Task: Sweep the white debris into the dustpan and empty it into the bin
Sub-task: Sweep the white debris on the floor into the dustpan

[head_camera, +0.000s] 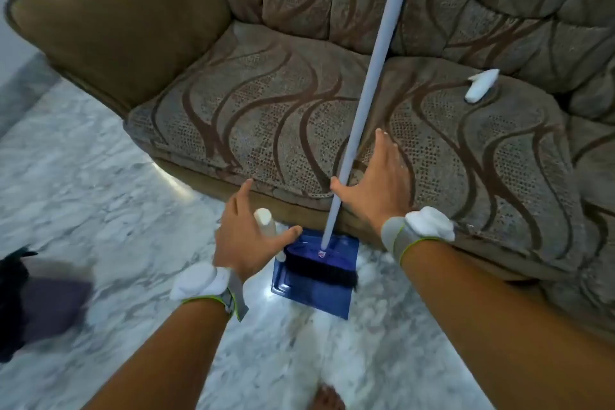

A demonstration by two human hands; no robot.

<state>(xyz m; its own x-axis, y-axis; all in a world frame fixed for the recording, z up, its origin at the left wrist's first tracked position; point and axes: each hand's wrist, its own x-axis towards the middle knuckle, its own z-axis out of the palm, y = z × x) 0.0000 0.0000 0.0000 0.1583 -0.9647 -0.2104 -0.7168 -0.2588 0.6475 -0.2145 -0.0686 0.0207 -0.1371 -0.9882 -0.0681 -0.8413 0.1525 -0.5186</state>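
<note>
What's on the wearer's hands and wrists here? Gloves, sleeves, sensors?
No gloves, no sleeves: both forearms are bare. The left hand and right hand each have a grey wrist strap with yellow-green edging, left and right, carrying a rounded white pod, left and right. No cables visible.

Dustpan point(312, 289) on marble floor point(100, 196)

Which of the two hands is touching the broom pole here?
The right hand: its thumb rests against the grey broom pole, fingers spread open. The left hand is by the white dustpan handle instead.
</note>
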